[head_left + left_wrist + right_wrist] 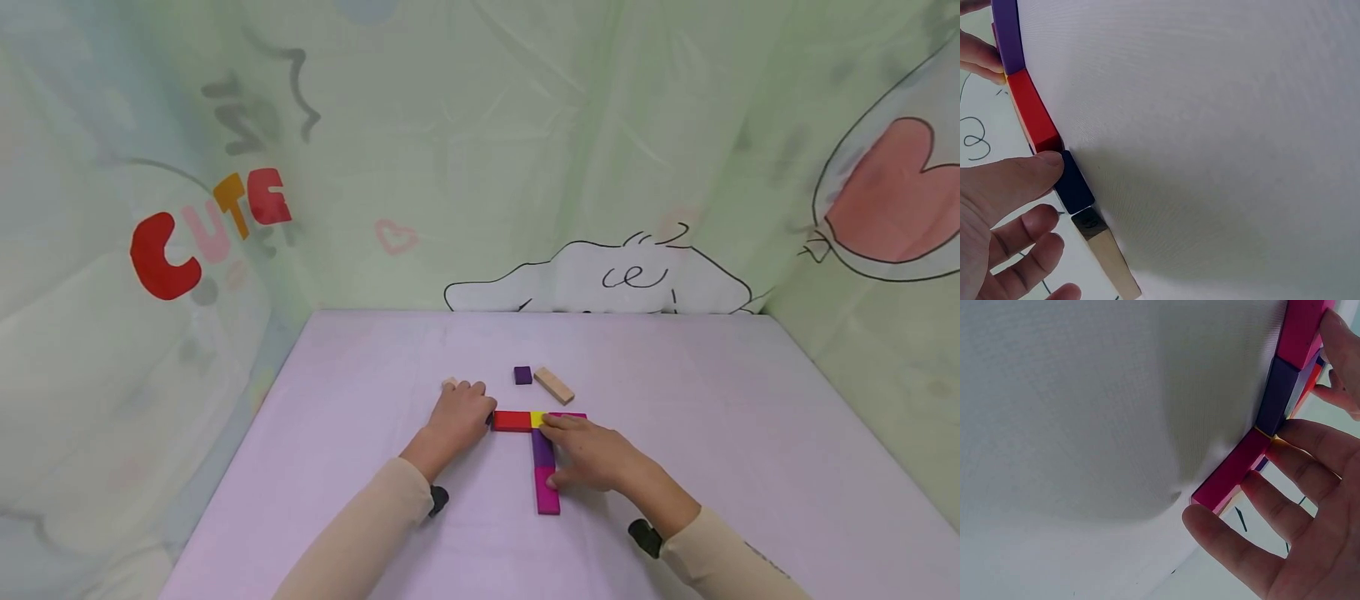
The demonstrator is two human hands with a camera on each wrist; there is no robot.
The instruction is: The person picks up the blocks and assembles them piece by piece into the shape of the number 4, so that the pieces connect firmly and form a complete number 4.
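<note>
Your two sleeved forearms come in lowest in the head view, over the lilac bench [750, 433]. Your right hand [592, 454] lies flat over a T of coloured blocks: its fingertips touch the yellow block [537, 418] at the crossing, its thumb rests beside the magenta block [547, 493] at the foot of the stem, and the purple block [542, 448] lies just under the fingers. Left of that grip sits the red block [512, 421], and your left hand [459, 417] rests with curled fingers at the red block's outer end. Beyond both grips, apart from the T, lie a small dark purple block [522, 375] and a plain wooden block [553, 385].

From the left wrist, your thumb presses a dark block [1074, 183] against the end of the red block [1033, 115], a pale wooden piece [1110, 262] just behind it; the other fingers hang loosely curled, gripping nothing.

From the right wrist, your fingers [1285, 472] are spread nearly straight, the grip wide, touching the magenta crossbar [1229, 472] and the purple block [1275, 394]; nothing is pinched.
</note>
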